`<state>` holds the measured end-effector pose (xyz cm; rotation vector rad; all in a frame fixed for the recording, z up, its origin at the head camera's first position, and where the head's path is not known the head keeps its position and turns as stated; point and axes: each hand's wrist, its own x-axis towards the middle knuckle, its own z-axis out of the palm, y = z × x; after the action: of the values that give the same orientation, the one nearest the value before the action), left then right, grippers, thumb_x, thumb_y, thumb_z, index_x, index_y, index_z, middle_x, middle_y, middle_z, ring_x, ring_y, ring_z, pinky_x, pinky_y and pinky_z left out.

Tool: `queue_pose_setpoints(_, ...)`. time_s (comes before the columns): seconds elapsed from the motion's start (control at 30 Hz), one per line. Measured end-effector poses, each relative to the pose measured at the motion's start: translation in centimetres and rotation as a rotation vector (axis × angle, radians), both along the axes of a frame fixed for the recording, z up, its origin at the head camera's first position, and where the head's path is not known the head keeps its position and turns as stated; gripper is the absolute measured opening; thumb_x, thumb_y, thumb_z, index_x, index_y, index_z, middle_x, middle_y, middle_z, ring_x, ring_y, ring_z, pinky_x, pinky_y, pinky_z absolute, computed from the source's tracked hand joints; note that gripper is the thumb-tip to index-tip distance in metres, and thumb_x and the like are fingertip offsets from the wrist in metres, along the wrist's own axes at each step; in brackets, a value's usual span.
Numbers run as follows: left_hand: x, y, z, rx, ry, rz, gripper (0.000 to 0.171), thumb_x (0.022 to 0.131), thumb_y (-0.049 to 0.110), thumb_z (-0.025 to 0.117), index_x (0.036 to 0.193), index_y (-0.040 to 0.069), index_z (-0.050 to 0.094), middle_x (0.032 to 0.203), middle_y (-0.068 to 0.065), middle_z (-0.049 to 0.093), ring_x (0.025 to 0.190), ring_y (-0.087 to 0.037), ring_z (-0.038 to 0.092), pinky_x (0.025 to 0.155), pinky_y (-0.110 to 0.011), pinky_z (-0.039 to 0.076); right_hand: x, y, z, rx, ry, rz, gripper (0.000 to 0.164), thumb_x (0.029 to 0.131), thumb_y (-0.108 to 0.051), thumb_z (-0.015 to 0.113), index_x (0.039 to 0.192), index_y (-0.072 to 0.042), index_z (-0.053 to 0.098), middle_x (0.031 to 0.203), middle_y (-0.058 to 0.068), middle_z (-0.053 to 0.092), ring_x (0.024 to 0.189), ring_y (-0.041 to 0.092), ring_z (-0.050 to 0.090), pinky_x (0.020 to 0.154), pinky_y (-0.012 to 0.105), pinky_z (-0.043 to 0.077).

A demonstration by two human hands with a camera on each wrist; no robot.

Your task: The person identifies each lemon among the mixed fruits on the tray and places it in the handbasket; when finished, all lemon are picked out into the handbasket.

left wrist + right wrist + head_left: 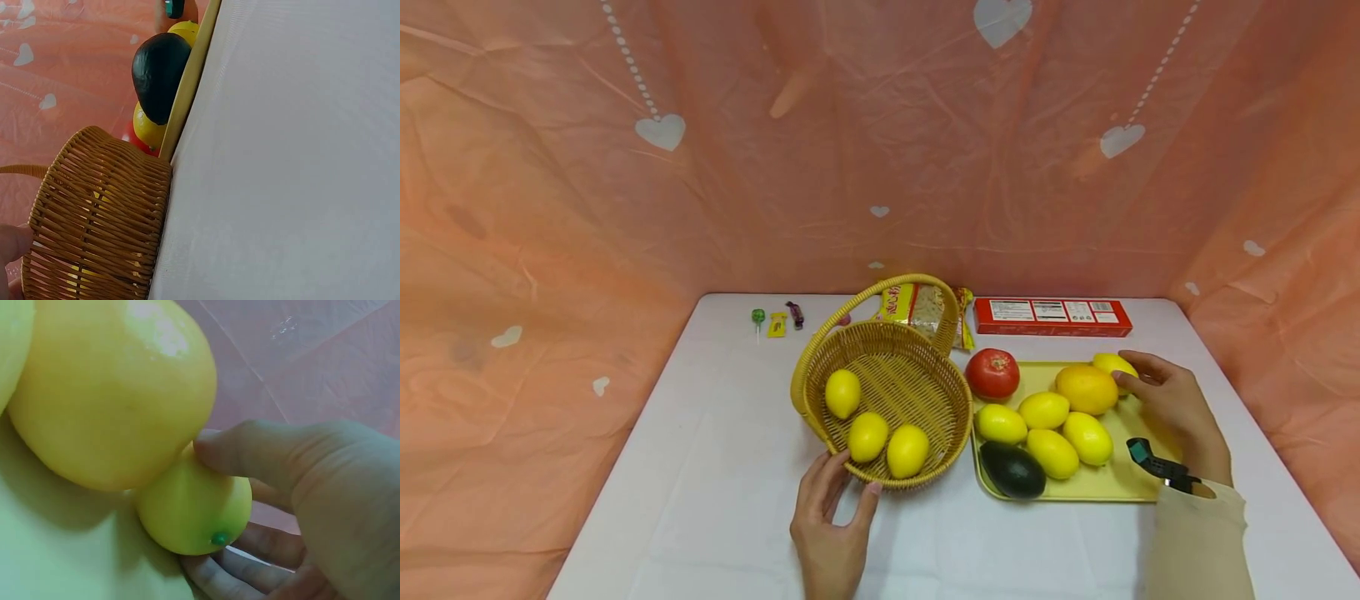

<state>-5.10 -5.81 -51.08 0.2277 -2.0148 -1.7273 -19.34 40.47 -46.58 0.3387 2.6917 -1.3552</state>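
At the right, my right hand (1176, 404) holds a lemon (194, 509) at the tray's far side, thumb on top and fingers curled round its outer side. The lemon, with a small green nub, sits against a larger orange-yellow fruit (1086, 389). The yellow tray (1123, 487) also bears several lemons (1052, 452) and a dark green avocado (1012, 469). My left hand (831, 529) touches the near rim of a wicker basket (958, 417), thumb and fingers spread apart. Three lemons (907, 451) lie inside, towards its left and near sides.
A red tomato (992, 373) sits at the tray's far left corner, close to the basket. Behind stand a snack packet (917, 307) and a red box (1052, 317). A green lollipop (758, 317) and wrapped candies (777, 325) lie at the back left. The basket's handle (880, 287) arches up.
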Motion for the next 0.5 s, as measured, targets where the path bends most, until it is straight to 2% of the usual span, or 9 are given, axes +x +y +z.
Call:
queue_pose_setpoints(0.13, 0.0, 0.0, 0.0, -0.003, 0.002, 0.000, 0.051, 0.085, 0.003, 0.094, 0.132, 0.006, 0.075, 0.144, -0.021, 0.062, 0.127, -0.032, 0.071, 0.109, -0.029, 0.062, 0.4, 0.0, 0.5, 0.023, -0.005, -0.031, 0.079, 0.110, -0.057, 0.060, 0.167, -0.006, 0.042, 0.168, 0.030, 0.043, 0.149, 0.053, 0.042, 0.122, 0.073, 0.043)
queue_pose_setpoints(0.2, 0.0, 0.0, -0.1, -0.004, 0.006, 0.000, 0.051, 0.085, 0.003, 0.094, 0.132, 0.006, 0.075, 0.144, -0.021, 0.062, 0.127, -0.033, 0.071, 0.109, -0.030, 0.062, 0.5, 0.0, 0.8, 0.022, -0.005, -0.057, 0.079, 0.109, -0.060, 0.060, 0.168, -0.011, 0.043, 0.169, 0.027, 0.043, 0.148, 0.050, 0.044, 0.121, 0.068, 0.048)
queue_pose_setpoints(0.23, 0.0, 0.0, -0.1, -0.004, 0.006, 0.000, 0.051, 0.085, 0.003, 0.094, 0.132, 0.006, 0.075, 0.144, -0.021, 0.063, 0.127, -0.033, 0.071, 0.109, -0.030, 0.062, 0.5, 0.0, 1.1, 0.011, 0.010, -0.066, 0.077, 0.109, -0.060, 0.061, 0.168, -0.013, 0.044, 0.169, 0.025, 0.043, 0.145, 0.045, 0.048, 0.122, 0.057, 0.053)
queue_pose_setpoints(0.3, 0.0, 0.0, -0.1, -0.003, 0.005, 0.002, 0.052, 0.085, 0.003, 0.095, 0.132, 0.006, 0.075, 0.144, -0.021, 0.063, 0.127, -0.032, 0.071, 0.109, -0.030, 0.062, 0.6, -0.2, 1.6, -0.031, 0.082, -0.068, 0.072, 0.109, -0.054, 0.064, 0.166, -0.014, 0.048, 0.159, 0.009, 0.058, 0.135, 0.024, 0.060, 0.116, 0.033, 0.059)
queue_pose_setpoints(0.4, 0.0, 0.0, -0.2, -0.002, 0.004, 0.004, 0.051, 0.085, 0.004, 0.095, 0.132, 0.007, 0.076, 0.144, -0.019, 0.063, 0.127, -0.031, 0.072, 0.109, -0.030, 0.062, 0.6, -0.6, 2.5, -0.105, 0.220, -0.023, 0.060, 0.110, -0.036, 0.070, 0.162, -0.012, 0.054, 0.136, -0.018, 0.065, 0.114, -0.005, 0.064, 0.095, 0.003, 0.056)
queue_pose_setpoints(0.43, 0.0, 0.0, -0.2, -0.001, 0.003, 0.004, 0.051, 0.085, 0.005, 0.095, 0.132, 0.008, 0.076, 0.144, -0.019, 0.063, 0.127, -0.030, 0.072, 0.109, -0.029, 0.062, 0.7, -0.8, 2.9, -0.127, 0.272, 0.002, 0.056, 0.109, -0.029, 0.071, 0.160, -0.010, 0.057, 0.130, -0.026, 0.064, 0.109, -0.012, 0.062, 0.088, -0.002, 0.053)
queue_pose_setpoints(0.47, 0.0, 0.0, -0.2, 0.001, 0.003, 0.003, 0.051, 0.085, 0.005, 0.095, 0.132, 0.008, 0.076, 0.144, -0.019, 0.063, 0.127, -0.030, 0.071, 0.109, -0.029, 0.062, 0.7, -1.2, 3.2, -0.156, 0.314, 0.026, 0.053, 0.109, -0.022, 0.072, 0.158, -0.008, 0.058, 0.125, -0.032, 0.063, 0.107, -0.015, 0.063, 0.089, -0.002, 0.054)
queue_pose_setpoints(0.5, 0.0, 0.0, -0.2, 0.001, 0.004, 0.003, 0.051, 0.085, 0.005, 0.095, 0.132, 0.008, 0.076, 0.144, -0.019, 0.063, 0.127, -0.030, 0.071, 0.109, -0.029, 0.062, 0.7, -1.5, 3.5, -0.190, 0.342, 0.053, 0.050, 0.108, -0.016, 0.071, 0.157, -0.008, 0.060, 0.125, -0.031, 0.065, 0.108, -0.014, 0.065, 0.090, -0.001, 0.055)
